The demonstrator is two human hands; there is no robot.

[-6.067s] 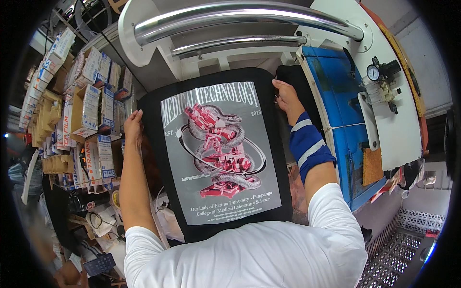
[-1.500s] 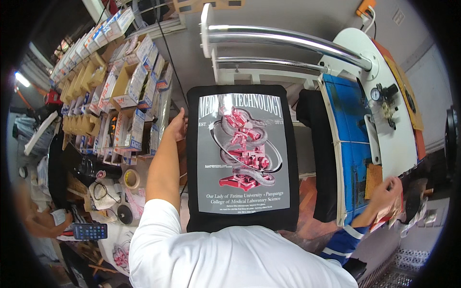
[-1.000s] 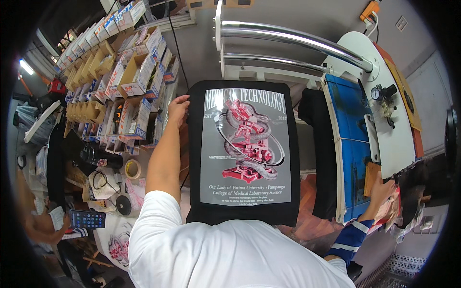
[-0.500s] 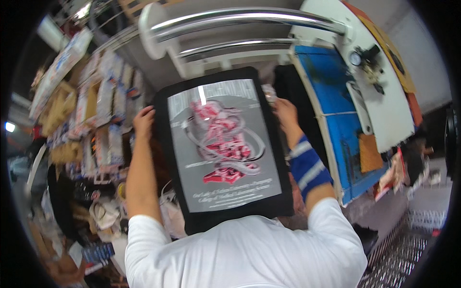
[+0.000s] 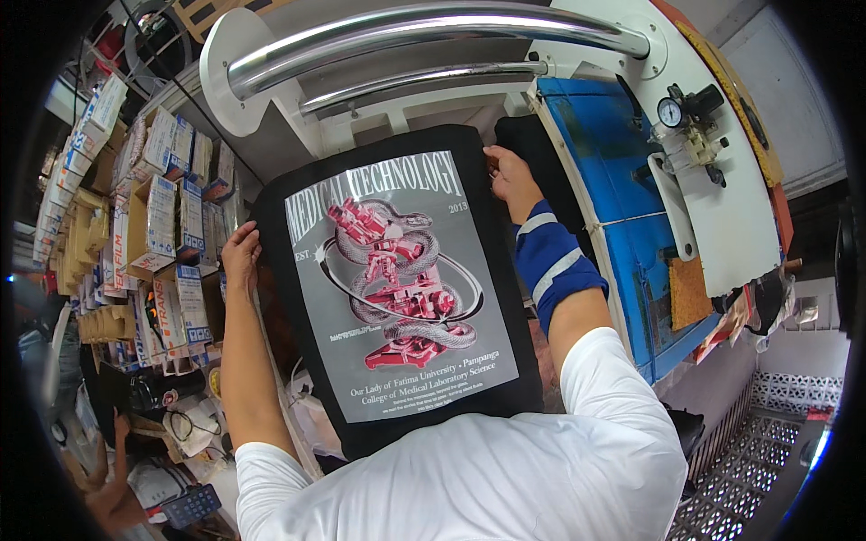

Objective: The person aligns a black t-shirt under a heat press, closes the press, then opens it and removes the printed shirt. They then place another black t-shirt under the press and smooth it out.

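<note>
A black shirt (image 5: 276,236) lies spread under my hands, its top corners rounded as if drawn over a flat board. On its front sits a large grey rectangular print (image 5: 316,279) with a red microscope and a snake coiled round it. My left hand (image 5: 241,251) is closed at the shirt's upper left edge, its thumb and fingers together there. At the upper right edge my right hand (image 5: 511,180) pinches the black cloth. A blue band with pale stripes (image 5: 557,266) wraps my right forearm.
Ahead stands a white press frame with a thick chrome bar (image 5: 433,32). To the right are a blue board (image 5: 622,243) and a pressure gauge (image 5: 669,112). Several cardboard boxes (image 5: 167,225) are stacked at left. A perforated grey rack (image 5: 749,451) stands lower right; a person's arm (image 5: 115,469) shows lower left.
The view has shifted, so the shirt and machine sit farther left and look sharper. My right hand has come in closer against the shirt's upper right edge. My left hand stays at its edge.
</note>
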